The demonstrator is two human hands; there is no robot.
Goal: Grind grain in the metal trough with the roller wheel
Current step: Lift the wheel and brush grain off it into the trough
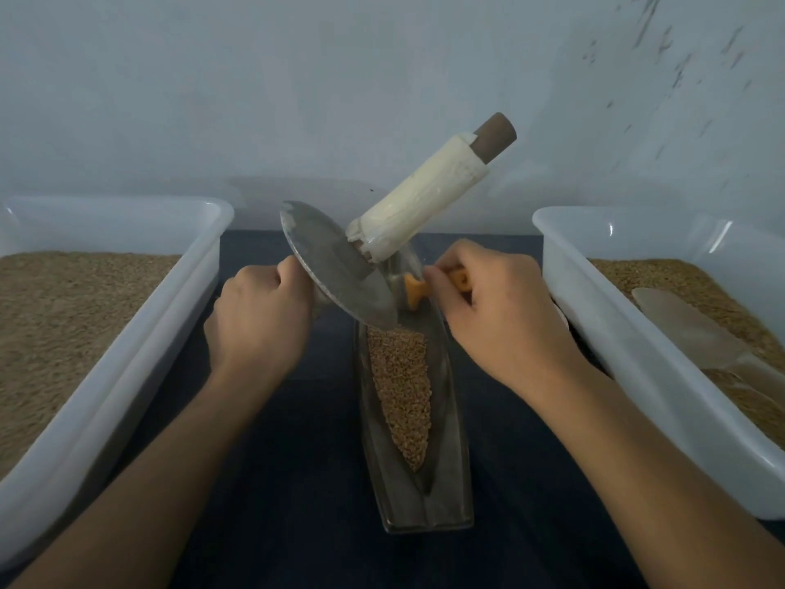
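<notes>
Seen from the head camera, a person tilts a roller wheel [340, 276] over the far end of a narrow metal trough [418, 423] on a dark tabletop [297, 482]. The left hand [261, 316] is curled round the near handle of the wheel, which is mostly hidden behind the disc. The wheel's other handle [429, 191], wrapped in pale tape with a brown end, points up and to the right. The right hand [497, 306] pinches a small orange tool [456, 280] just beside the wheel, above the trough. A tapering strip of brown grain [401, 393] lies along the trough's groove. White plastic bins stand either side: the left bin [140, 333] and the right bin [628, 346] both hold grain, and a scoop [696, 333] lies in the right one.
</notes>
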